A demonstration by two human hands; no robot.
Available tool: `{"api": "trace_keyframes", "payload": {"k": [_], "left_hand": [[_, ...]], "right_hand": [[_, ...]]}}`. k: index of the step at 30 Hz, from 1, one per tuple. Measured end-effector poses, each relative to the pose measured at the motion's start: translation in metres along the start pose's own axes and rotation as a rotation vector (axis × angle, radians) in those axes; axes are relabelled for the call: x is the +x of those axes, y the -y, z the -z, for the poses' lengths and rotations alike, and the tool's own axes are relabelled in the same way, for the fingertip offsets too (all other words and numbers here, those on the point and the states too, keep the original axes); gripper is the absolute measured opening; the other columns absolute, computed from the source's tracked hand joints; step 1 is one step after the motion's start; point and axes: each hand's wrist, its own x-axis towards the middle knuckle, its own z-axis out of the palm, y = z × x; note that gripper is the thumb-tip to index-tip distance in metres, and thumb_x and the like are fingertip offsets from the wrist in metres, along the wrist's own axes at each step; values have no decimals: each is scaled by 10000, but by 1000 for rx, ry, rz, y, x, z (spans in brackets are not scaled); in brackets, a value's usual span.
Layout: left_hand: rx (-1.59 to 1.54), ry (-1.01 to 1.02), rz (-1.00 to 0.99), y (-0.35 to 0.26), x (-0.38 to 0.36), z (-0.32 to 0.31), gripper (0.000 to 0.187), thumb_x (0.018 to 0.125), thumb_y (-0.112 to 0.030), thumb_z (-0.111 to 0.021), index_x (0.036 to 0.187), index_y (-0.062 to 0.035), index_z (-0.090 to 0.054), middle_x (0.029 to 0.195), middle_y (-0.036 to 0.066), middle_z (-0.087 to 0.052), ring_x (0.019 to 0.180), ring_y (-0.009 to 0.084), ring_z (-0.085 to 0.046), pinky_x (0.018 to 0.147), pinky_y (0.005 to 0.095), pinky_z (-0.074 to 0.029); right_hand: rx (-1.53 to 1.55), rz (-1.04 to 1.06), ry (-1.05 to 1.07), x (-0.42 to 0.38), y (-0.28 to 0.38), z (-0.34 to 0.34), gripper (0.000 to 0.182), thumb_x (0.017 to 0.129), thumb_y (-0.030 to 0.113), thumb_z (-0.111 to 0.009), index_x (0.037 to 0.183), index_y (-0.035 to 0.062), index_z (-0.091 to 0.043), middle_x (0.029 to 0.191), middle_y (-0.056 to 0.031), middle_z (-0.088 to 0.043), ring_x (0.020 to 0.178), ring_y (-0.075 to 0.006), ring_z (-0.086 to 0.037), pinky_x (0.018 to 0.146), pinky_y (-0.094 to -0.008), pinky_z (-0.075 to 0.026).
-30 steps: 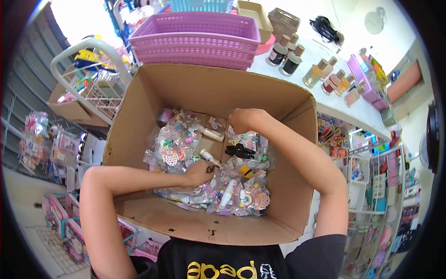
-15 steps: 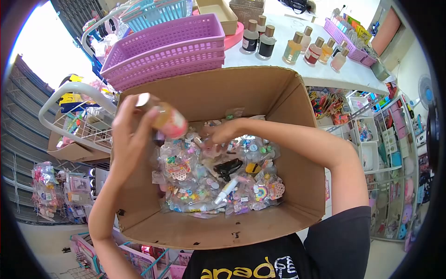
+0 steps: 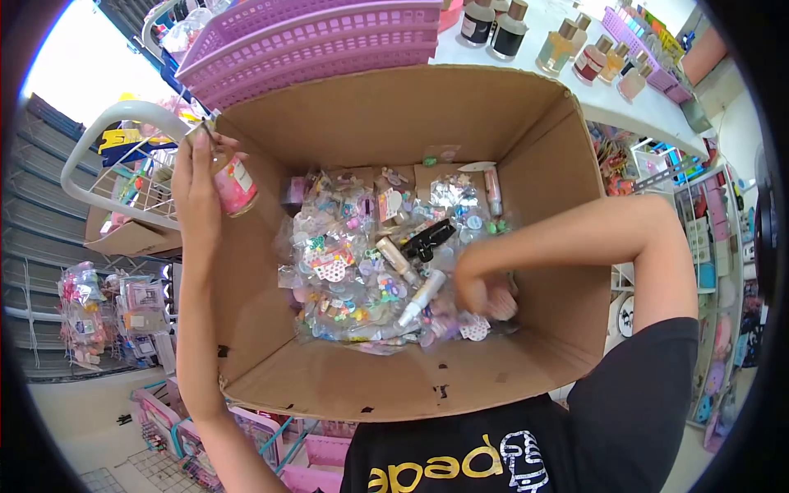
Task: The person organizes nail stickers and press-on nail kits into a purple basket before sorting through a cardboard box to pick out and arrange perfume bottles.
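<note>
My left hand (image 3: 200,177) is closed around a glass bottle (image 3: 236,187) with a pink floral label, above the left wall of a large cardboard box (image 3: 394,107). Down inside the box at the right, my right hand (image 3: 485,287) is among small plastic packets; its fingers are smeared by motion. A black clip-like item (image 3: 429,240), a small bottle with a beige cap (image 3: 396,259) and a white tube (image 3: 422,299) lie on the packets (image 3: 345,308). Another tube (image 3: 493,191) leans by the back right corner.
Purple baskets (image 3: 320,43) are stacked behind the box. Several perfume bottles (image 3: 591,59) stand on the white table (image 3: 657,115) at the back right. A white wire cart (image 3: 99,131) is on the left, and stocked shelves (image 3: 699,271) are on the right.
The bottle in my left hand has moved left and is more upright. My right hand has shifted from the middle back of the box toward its front right. The view has shifted.
</note>
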Motion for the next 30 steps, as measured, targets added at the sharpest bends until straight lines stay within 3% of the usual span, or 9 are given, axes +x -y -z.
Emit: {"api": "trace_keyframes", "payload": {"k": [2, 5, 8, 11, 17, 20, 23, 26, 30], "left_hand": [[9, -26, 29, 4, -1, 3, 305, 897, -300, -380, 919, -12, -479, 822, 87, -537, 726, 146, -554, 654, 248, -439], [13, 0, 18, 6, 0, 5, 314, 895, -307, -388, 929, -11, -486, 826, 85, -544, 734, 143, -554, 675, 259, -433], [-52, 0, 66, 1, 1, 2, 312, 895, -303, -388, 929, -10, -490, 826, 83, -544, 739, 144, -552, 683, 264, -431], [-44, 3, 62, 5, 3, 5, 313, 895, -300, -389, 932, -6, -491, 829, 80, -541, 742, 145, -548, 688, 263, -429], [-8, 13, 39, 5, 4, 5, 309, 894, -294, -396, 936, -4, -494, 840, 76, -523, 761, 145, -535, 701, 261, -423], [-64, 23, 79, 5, 3, 5, 297, 894, -285, -402, 937, -6, -495, 847, 76, -518, 765, 145, -533, 710, 262, -425], [-73, 19, 67, 9, 4, 8, 295, 894, -280, -403, 939, -4, -496, 846, 78, -519, 766, 145, -534, 713, 264, -428], [-39, 25, 63, 6, 3, 7, 296, 893, -277, -406, 938, 1, -499, 848, 80, -522, 769, 146, -534, 716, 266, -429], [-76, 31, 74, 7, 4, 9, 299, 893, -273, -406, 934, 7, -501, 848, 85, -529, 767, 151, -541, 714, 271, -433]], "right_hand": [[-43, -6, -128, 12, -17, 22, 405, 714, 202, -468, 1048, -21, -518, 978, -149, -546, 799, -252, -535, 689, -383, -437], [-170, -151, -453, -30, -16, 37, 779, 683, 126, -450, 1345, 107, -41, 868, -168, -565, 784, -272, -530, 662, -393, -416], [-222, -236, -683, -42, -22, 41, 627, 688, 99, -461, 1290, 183, -308, 940, -171, -568, 920, -265, -537, 731, -405, -430], [-203, -56, -612, -47, -29, 51, 445, 706, 123, -479, 1149, 162, -511, 1051, -141, -540, 933, -275, -532, 743, -411, -429], [-910, -248, -206, 34, -34, 1, 364, 596, 191, -681, 943, 94, -632, 939, -75, -616, 819, -240, -570, 708, -367, -454], [-505, -371, -261, 32, -42, 33, 393, 543, 205, -718, 913, 98, -636, 926, -63, -617, 805, -224, -566, 696, -370, -449], [-328, -212, -590, -6, -20, 39, 377, 677, 114, -463, 1037, 49, -558, 978, -153, -576, 877, -305, -548, 737, -426, -434], [-265, -15, -1072, -28, -16, 44, 435, 691, 69, -486, 1117, 151, -527, 972, -148, -582, 885, -315, -550, 766, -408, -440], [-159, 42, -1252, -79, -12, 38, 390, 681, 67, -509, 1061, 132, -569, 869, -158, -606, 805, -304, -578, 718, -394, -458]]}}
